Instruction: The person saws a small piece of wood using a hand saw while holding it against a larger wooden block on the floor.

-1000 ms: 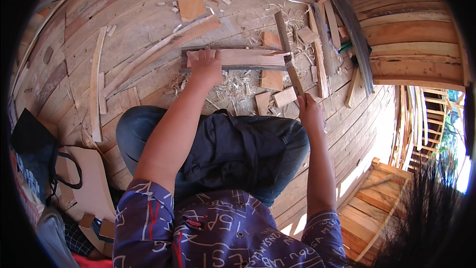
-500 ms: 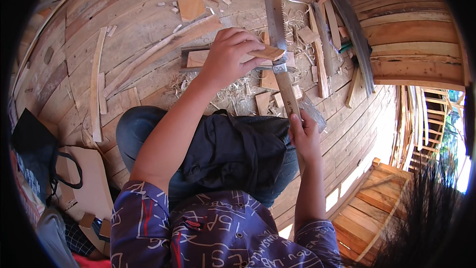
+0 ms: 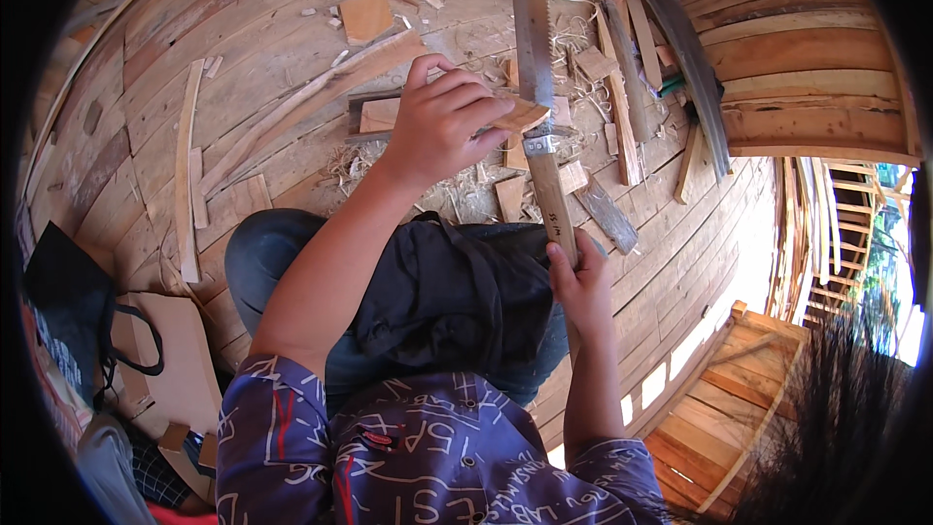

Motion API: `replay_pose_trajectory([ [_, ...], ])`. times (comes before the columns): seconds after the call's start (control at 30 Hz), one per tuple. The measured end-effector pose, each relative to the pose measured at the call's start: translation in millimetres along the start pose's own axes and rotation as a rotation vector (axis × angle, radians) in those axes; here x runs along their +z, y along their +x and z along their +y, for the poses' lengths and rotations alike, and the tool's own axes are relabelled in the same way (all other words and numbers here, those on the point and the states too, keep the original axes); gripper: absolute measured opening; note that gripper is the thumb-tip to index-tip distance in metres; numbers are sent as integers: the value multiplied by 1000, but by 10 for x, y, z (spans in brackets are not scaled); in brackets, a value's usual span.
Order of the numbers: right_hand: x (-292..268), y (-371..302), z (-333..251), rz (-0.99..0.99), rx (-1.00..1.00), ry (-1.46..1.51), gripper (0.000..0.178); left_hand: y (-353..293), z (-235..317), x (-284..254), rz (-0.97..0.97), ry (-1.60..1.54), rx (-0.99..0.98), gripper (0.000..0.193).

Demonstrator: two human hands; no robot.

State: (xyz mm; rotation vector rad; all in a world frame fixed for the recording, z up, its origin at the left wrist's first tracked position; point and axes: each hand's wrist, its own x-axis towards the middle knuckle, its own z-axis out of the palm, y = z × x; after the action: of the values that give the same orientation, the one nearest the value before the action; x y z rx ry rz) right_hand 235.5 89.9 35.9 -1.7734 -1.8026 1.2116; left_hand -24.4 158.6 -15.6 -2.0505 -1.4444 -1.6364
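My right hand (image 3: pixel 581 277) is closed round the long wooden handle of a hand saw (image 3: pixel 532 34). The saw's wide metal blade points away from me, its toothed edge to the right. In my left hand (image 3: pixel 445 122) is a small wood piece (image 3: pixel 525 117), pinched between thumb and fingers. Its free end meets the saw close to where blade and handle join; whether the teeth touch it I cannot tell. Beneath my left hand a flat wood block (image 3: pixel 379 116) lies on a darker board. Dark cloth (image 3: pixel 457 297) covers my lap.
Shavings (image 3: pixel 466 196) and several offcuts are scattered over the plank floor (image 3: pixel 282 87). Long wood strips (image 3: pixel 189 185) lie to the left, beside a cardboard box (image 3: pixel 175 340) and a black bag (image 3: pixel 68 277). Planked woodwork (image 3: pixel 807 68) stands at the right, with a slatted wooden crate (image 3: pixel 734 399) nearer me.
The saw and my right hand have shifted slightly left and toward me. My left hand, still holding the wood piece, has tilted a little and moved left with it.
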Motion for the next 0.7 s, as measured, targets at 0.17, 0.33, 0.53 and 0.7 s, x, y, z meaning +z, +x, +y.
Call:
replay_pose_trajectory([
  [0.17, 76, -18, 10, 34, -66, -10, 17, 4, 13, -42, 13, -5, -14, 30],
  [0.33, 50, -24, -56, 6, -23, 2, 15, 7, 42, -47, 21, 2, -32, 27],
  [0.53, 82, -40, -145, 12, -25, -35, 15, 17, 55, -73, 37, 21, -67, 24],
  [0.7, 178, -65, -83, 19, -34, 4, 19, 24, 49, -82, 73, 23, -71, 23],
])
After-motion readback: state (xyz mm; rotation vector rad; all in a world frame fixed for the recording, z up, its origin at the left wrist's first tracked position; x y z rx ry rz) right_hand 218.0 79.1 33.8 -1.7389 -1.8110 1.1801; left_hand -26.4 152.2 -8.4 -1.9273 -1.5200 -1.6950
